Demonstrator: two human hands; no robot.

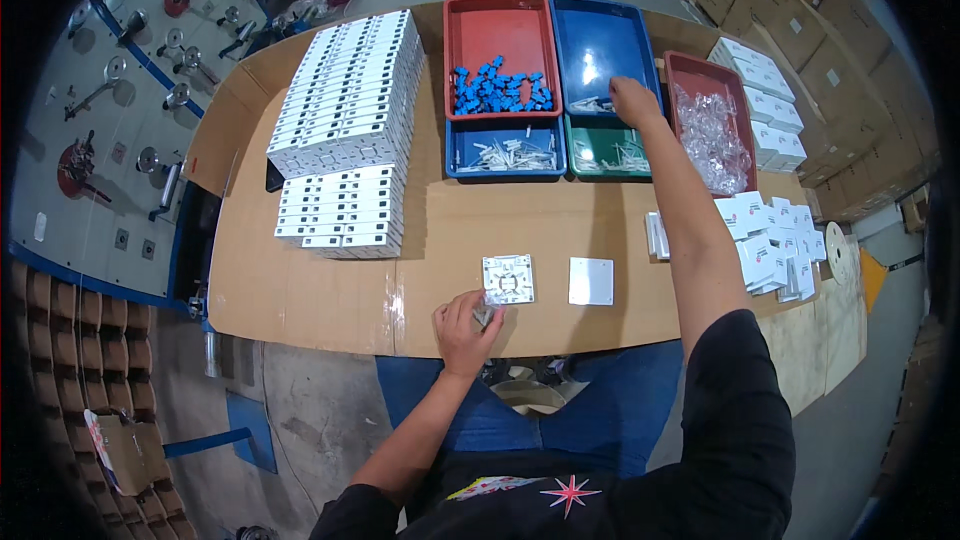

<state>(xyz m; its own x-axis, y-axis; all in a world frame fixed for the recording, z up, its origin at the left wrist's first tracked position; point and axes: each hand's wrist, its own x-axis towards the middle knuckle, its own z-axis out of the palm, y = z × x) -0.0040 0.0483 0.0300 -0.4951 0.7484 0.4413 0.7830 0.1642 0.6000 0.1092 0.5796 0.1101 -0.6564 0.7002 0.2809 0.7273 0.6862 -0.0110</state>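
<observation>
My left hand (463, 332) is closed on a small clear plastic piece (487, 311) at the near edge of the cardboard-covered table. Just beyond it lies a square white frame (508, 279) with cut-outs. A plain white square plate (591, 282) lies flat to its right. My right arm stretches far forward, and my right hand (635, 103), fingers curled together, is over the near right part of the upper blue tray (602, 30). A few small pale parts (590, 105) lie near its fingertips. What those fingers hold, if anything, is hidden.
A red tray (500, 25) holds blue pieces; blue (507, 172) and green (610, 172) trays hold small pale parts. Clear plastic pieces (712, 135) fill another red tray. White boxes (345, 100) stand stacked at left. Small white packets (775, 250) are heaped at right.
</observation>
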